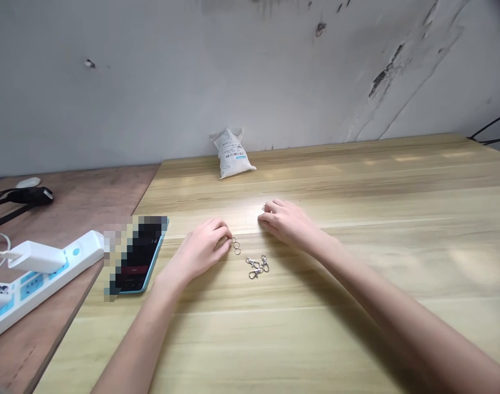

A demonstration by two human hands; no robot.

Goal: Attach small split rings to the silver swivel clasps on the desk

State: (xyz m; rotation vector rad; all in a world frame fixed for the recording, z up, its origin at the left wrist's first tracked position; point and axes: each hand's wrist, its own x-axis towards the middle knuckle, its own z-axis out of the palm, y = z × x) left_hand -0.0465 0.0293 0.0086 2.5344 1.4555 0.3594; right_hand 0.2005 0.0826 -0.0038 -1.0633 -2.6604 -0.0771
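Small silver metal rings lie in a short row on the wooden table, right beside the fingertips of my left hand. The fingers of that hand are curled together, with the tips at the topmost ring. Farther back and to the right, my right hand rests low over the table with its fingers bent and close together. Bits of small metal pieces show at its fingertips; what the fingers hold is hidden. Between the hands and nearer to me, several silver swivel clasps lie in a loose cluster.
A phone with a blue edge lies left of my left hand. A white power strip with a plugged-in charger sits on the lower brown surface. A small white labelled packet stands by the cracked wall.
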